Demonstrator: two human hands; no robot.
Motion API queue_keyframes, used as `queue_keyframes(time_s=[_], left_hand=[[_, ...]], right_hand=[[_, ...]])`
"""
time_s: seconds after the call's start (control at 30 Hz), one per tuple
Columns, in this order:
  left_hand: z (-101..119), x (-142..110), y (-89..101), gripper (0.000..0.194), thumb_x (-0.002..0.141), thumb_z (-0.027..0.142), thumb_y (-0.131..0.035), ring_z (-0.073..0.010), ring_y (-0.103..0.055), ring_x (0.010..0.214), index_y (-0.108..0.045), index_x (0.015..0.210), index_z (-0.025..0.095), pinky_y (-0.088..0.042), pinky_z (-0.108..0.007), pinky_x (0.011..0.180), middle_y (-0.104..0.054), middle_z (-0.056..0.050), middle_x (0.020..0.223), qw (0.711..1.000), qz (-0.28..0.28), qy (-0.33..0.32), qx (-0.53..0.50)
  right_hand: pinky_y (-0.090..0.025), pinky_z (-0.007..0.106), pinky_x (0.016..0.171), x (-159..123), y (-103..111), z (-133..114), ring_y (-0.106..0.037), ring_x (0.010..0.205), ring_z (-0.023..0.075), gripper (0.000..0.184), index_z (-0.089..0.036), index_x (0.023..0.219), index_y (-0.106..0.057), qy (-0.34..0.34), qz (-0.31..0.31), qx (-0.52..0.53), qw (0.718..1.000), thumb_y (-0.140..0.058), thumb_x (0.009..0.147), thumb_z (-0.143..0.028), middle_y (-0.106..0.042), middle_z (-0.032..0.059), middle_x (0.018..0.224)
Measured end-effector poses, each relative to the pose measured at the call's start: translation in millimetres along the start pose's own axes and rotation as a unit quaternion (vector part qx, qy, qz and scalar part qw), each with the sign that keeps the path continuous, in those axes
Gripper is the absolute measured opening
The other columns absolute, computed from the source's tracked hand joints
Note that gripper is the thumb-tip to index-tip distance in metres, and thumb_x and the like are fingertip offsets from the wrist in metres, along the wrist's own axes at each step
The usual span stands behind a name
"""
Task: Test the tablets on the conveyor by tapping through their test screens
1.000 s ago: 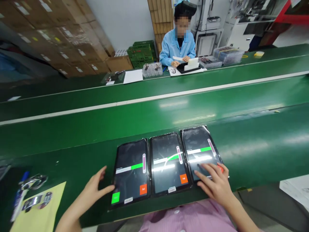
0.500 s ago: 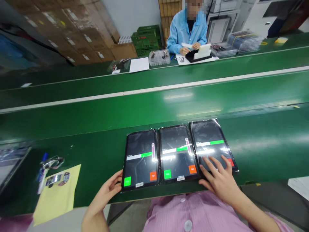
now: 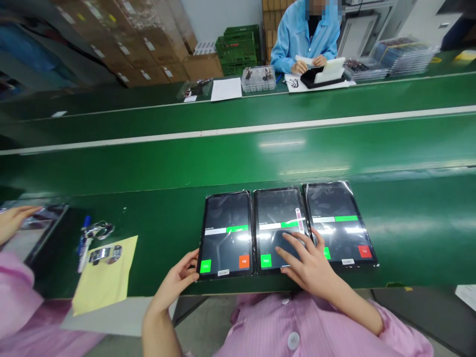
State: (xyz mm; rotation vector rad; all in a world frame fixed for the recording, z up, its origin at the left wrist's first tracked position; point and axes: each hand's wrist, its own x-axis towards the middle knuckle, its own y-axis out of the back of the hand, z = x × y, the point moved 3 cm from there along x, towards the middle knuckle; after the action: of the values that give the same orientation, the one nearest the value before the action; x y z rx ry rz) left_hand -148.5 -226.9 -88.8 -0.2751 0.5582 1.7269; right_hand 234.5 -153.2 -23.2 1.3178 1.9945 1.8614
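Three dark tablets lie side by side on the green bench, screens up. Each shows a white and green bar and coloured squares near the bottom. My left hand (image 3: 181, 278) is at the lower left corner of the left tablet (image 3: 228, 210), its curled fingers and thumb gripping the edge. Over the lower right of the middle tablet (image 3: 277, 202) spreads my right hand (image 3: 310, 265), fingers apart, holding nothing. It hides part of that screen and the lower left of the right tablet (image 3: 329, 198). A pink slider graphic shows on the middle screen.
On the left are a yellow paper (image 3: 106, 280), a blue marker (image 3: 85, 230), a metal-looking item (image 3: 100, 229) and a dark tray (image 3: 48, 233) with another person's hand (image 3: 15, 222). Across the conveyor (image 3: 186, 163), a person in blue (image 3: 288, 42) sits near clear plastic trays (image 3: 258, 80).
My right hand has moved left from the right tablet to the middle one. The pink slider on the left tablet's screen is gone. Another person's hand has appeared at far left.
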Motion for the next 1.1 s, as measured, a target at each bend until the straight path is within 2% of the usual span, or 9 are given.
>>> queue_keyframes(time_s=[0.13,0.3,0.4,0.6,0.7,0.8,0.9,1.0,1.1], left_hand=[[3,0,-2.2,0.077,0.053,0.058,-0.084,-0.022,-0.061,0.081,-0.067,0.117,0.02,-0.053,-0.031,0.072,-0.067,-0.007,0.09,1.0,0.003,-0.022,0.01],[12,0,-15.0,0.077,0.067,0.065,-0.073,-0.0314,-0.054,0.119,-0.058,0.13,0.023,-0.049,-0.039,0.097,-0.06,-0.011,0.126,0.996,0.044,-0.066,0.047],[10,1,-17.0,0.084,0.065,0.069,-0.073,-0.031,-0.051,0.123,-0.054,0.134,0.025,-0.048,-0.037,0.099,-0.055,-0.01,0.133,0.996,0.034,-0.07,0.053],[-3,16,-5.1,0.106,0.058,0.096,-0.047,-0.0241,-0.059,0.095,-0.059,0.132,0.021,-0.052,-0.029,0.074,-0.064,-0.01,0.111,0.99,0.099,-0.041,-0.094],[-1,28,-6.1,0.099,0.059,0.094,-0.051,-0.0214,-0.059,0.088,-0.066,0.122,0.02,-0.051,-0.026,0.067,-0.066,-0.009,0.103,0.985,0.126,-0.049,-0.104],[3,42,-7.1,0.089,0.061,0.089,-0.058,-0.0189,-0.06,0.081,-0.068,0.114,0.018,-0.051,-0.025,0.064,-0.066,-0.008,0.093,0.976,0.153,-0.08,-0.135],[9,54,-6.6,0.08,0.066,0.083,-0.061,-0.0171,-0.061,0.077,-0.068,0.108,0.015,-0.052,-0.024,0.064,-0.066,-0.007,0.087,0.964,0.176,-0.113,-0.164],[13,63,-6.8,0.076,0.066,0.08,-0.064,-0.016,-0.061,0.078,-0.068,0.104,0.014,-0.053,-0.023,0.066,-0.067,-0.006,0.084,0.959,0.179,-0.127,-0.181],[14,64,-7.7,0.076,0.063,0.079,-0.067,-0.015,-0.061,0.078,-0.069,0.103,0.015,-0.053,-0.021,0.067,-0.067,-0.006,0.085,0.959,0.179,-0.125,-0.179]], right_hand=[[-0.015,0.056,0.112,-10,11,13,-0.05,0.117,0.0292,0.026,-0.024,0.12,-0.065,-0.035,0.011,-0.003,0.999,-0.05,0.099,-0.029,-0.059,0.0122,0.127],[-0.019,0.055,0.111,-15,19,21,-0.052,0.113,0.0288,0.028,-0.025,0.122,-0.063,-0.051,0.033,-0.008,0.998,-0.048,0.098,-0.025,-0.059,0.0109,0.125],[-0.02,0.056,0.11,-13,19,19,-0.051,0.113,0.0288,0.028,-0.025,0.122,-0.062,-0.049,0.036,-0.001,0.998,-0.049,0.098,-0.026,-0.059,0.0111,0.124],[-0.025,0.05,0.108,-4,1,6,-0.054,0.104,0.0246,0.021,-0.018,0.115,-0.063,0.024,-0.025,0.044,0.998,-0.053,0.099,-0.027,-0.062,0.0102,0.111],[-0.031,0.045,0.104,1,-11,-5,-0.056,0.092,0.0207,0.021,-0.016,0.117,-0.06,0.091,-0.066,0.068,0.991,-0.052,0.101,-0.026,-0.065,0.0068,0.098],[-0.031,0.043,0.104,7,-19,-13,-0.057,0.094,0.0194,0.021,-0.015,0.12,-0.057,0.126,-0.077,0.1,0.984,-0.047,0.103,-0.023,-0.067,0.0064,0.102],[-0.029,0.043,0.107,9,-24,-17,-0.054,0.11,0.0204,0.021,-0.018,0.121,-0.056,0.125,-0.115,0.15,0.974,-0.048,0.104,-0.029,-0.067,0.0066,0.113],[-0.021,0.051,0.112,8,-26,-17,-0.05,0.118,0.0233,0.02,-0.018,0.116,-0.056,0.114,-0.155,0.162,0.968,-0.055,0.101,-0.032,-0.07,0.0058,0.106],[-0.018,0.053,0.112,3,-17,-11,-0.051,0.117,0.0227,0.018,-0.018,0.115,-0.055,0.102,-0.132,0.167,0.972,-0.055,0.101,-0.03,-0.069,0.0057,0.107]])
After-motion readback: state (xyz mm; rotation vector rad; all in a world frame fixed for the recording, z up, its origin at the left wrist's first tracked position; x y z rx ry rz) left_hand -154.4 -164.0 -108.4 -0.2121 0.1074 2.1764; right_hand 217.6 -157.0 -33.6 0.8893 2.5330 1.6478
